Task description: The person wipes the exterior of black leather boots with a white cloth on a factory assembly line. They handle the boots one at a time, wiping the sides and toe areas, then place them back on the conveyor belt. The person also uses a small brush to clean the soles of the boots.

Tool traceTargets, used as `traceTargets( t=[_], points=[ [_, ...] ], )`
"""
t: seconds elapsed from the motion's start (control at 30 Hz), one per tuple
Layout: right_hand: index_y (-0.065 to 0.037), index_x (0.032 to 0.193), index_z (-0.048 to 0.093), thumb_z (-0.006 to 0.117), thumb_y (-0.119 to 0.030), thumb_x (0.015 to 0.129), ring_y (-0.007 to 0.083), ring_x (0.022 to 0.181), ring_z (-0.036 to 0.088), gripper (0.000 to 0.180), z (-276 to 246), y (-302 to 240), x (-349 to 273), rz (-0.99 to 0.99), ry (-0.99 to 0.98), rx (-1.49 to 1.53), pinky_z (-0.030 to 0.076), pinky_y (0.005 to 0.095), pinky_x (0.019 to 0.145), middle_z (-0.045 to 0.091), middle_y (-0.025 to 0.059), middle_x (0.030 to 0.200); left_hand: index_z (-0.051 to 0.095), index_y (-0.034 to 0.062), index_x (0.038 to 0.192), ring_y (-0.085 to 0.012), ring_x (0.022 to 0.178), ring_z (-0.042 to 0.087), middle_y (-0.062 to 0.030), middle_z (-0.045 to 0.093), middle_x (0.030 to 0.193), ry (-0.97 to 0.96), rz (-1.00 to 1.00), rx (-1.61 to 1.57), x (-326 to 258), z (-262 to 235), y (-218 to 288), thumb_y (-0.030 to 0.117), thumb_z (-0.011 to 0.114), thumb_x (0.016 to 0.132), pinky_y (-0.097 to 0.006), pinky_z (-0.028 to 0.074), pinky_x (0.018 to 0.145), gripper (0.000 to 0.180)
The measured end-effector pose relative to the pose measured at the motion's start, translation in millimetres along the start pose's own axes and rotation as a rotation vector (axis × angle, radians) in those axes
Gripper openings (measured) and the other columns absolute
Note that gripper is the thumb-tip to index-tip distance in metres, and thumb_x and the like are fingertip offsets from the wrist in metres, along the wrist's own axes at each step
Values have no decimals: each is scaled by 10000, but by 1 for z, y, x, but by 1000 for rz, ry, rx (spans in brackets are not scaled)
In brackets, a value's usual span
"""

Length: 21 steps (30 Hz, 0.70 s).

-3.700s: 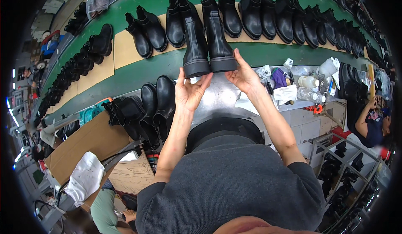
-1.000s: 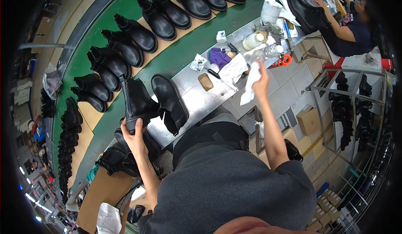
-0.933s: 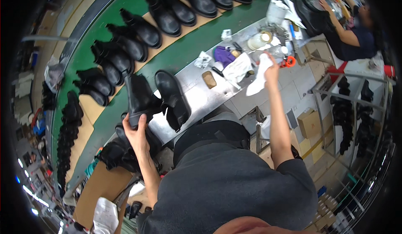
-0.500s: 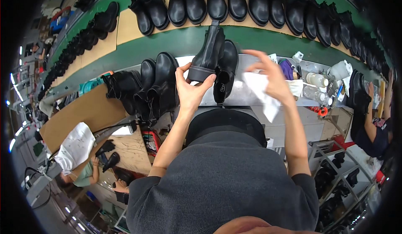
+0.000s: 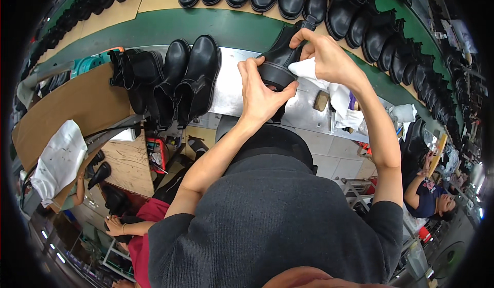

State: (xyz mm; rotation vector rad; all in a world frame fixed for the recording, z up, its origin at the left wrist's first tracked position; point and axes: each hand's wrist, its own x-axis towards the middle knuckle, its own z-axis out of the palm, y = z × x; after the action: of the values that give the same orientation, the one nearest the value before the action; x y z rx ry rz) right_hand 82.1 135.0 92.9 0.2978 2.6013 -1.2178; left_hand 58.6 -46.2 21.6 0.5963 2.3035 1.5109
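A black ankle boot (image 5: 282, 51) is held above the metal bench (image 5: 231, 66), its heel toward me and its pull tab pointing away. My left hand (image 5: 261, 93) grips it around the heel and sole, thumb on one side and fingers on the other. My right hand (image 5: 332, 56) is closed on a white cloth (image 5: 304, 70), which touches the boot's side just above the sole; its fingertips reach the boot's shaft. Behind the held boot and my left hand a second dark boot is mostly hidden.
Several black boots (image 5: 198, 74) stand on the bench at left, beside a brown cardboard sheet (image 5: 56, 102). Boots line tan boards on the green surface (image 5: 231, 28) beyond. At right are a small brown block (image 5: 321, 100) and crumpled white cloth. Co-workers are at far right and lower left.
My right hand has moved left with the cloth and brought it against the boot. The boot is now tilted, with its shaft leaning right. The whole view has shifted.
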Motion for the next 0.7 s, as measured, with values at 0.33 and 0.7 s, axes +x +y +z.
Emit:
traceTargets(
  t=[0.33,0.7],
  points=[
    [50,1005,594,705,-101,670,234,590,616,384,3,3,9,9,42,-14,455,341,569,614,148,636,388,-71,1094,-295,1013,461,-194,398,1055,-32,-1,18,9,-2,2,267,859,595,-383,430,869,765],
    [95,918,638,686,-91,693,355,776,670,297,0,-2,13,15,22,-130,513,382,700,663,249,812,348,-104,1104,-299,1004,439,-198,358,1070,-41,7,-3,2,9,3,269,847,619,-385,427,851,789]
  ],
)
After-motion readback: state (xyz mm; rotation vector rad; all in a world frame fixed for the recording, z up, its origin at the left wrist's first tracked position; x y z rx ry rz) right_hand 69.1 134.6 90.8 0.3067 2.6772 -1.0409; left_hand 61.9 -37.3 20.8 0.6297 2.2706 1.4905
